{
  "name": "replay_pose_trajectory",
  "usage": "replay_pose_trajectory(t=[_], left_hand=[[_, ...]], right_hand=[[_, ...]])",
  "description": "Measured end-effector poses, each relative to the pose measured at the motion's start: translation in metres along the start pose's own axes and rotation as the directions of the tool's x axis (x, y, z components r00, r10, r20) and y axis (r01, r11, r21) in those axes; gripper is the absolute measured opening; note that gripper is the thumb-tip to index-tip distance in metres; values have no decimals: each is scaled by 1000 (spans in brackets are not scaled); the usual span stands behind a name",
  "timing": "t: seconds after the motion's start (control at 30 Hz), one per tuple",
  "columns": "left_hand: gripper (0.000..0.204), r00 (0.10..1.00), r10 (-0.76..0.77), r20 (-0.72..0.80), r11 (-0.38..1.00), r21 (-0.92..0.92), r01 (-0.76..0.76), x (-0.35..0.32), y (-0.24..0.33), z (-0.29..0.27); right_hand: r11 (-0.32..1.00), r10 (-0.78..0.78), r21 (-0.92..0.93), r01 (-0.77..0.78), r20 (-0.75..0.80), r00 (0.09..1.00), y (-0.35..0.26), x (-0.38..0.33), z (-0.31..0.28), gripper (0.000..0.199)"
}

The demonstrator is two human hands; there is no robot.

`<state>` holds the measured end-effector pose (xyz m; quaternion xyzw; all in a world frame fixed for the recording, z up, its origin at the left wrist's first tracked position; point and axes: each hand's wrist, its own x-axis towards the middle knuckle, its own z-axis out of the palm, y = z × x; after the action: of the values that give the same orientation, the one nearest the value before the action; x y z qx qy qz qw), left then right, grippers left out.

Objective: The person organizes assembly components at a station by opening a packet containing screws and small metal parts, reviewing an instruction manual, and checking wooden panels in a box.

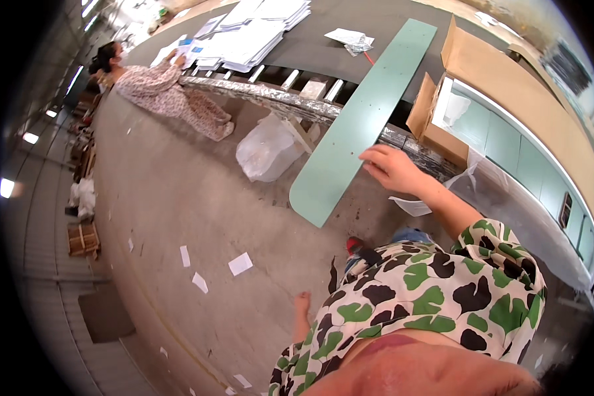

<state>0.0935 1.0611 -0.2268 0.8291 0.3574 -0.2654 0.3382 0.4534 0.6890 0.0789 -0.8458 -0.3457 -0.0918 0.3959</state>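
Left hand mostly hidden behind the leaf-print shirt. Green panels inside the open cardboard box partly covered by plastic wrap.

I'm looking at a workshop or small factory floor — bare concrete floor strewn with paper scraps, stacked white sheets at twelve o'clock, open cardboard cartons of green panels at two o'clock.
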Motion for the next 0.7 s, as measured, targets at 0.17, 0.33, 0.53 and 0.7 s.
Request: replay_pose_trajectory(t=[0.17, 0.33, 0.53, 0.7], left_hand=[[42, 962, -25, -271, 998, -63, 8, 90, -5, -88], [39, 950, -6, -313, 933, -344, -108, 143, 45, -84], [43, 995, 84, -51, 975, -203, -92, 125, 46, -14], [50, 996, -77, -35, 997, 7, 78, 54, -24, 10]], right_hand=[[993, -45, -110, 45, 3, 999, 3, 49, 4, 19], [981, -5, -192, 26, 107, 994, 46, 101, 9, 20], [975, 82, -215, -46, 161, 984, 130, 185, 13, 24], [886, 348, -282, -369, -121, 929, 289, 261, 0, 44]])
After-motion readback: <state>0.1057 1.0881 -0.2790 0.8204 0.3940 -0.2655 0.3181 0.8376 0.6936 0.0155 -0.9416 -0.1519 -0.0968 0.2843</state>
